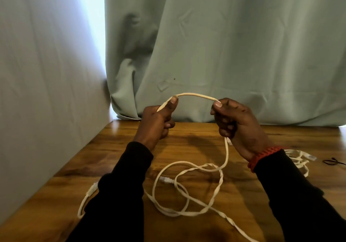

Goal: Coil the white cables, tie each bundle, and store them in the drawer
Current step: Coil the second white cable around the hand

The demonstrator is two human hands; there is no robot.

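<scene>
Stretching a length of white cable between my hands before coiling it.

My left hand [158,119] and right hand [234,119] are both curled tight round the white cable [194,94], thumbs pressing it, so a short span arches between them, raised above the table [187,142]; I judge this straightens out the twists. The rest trails from my right fist into loose tangled loops on the wood. A second cable [299,159] lies by my right wrist, near a black tie [333,161].
</scene>
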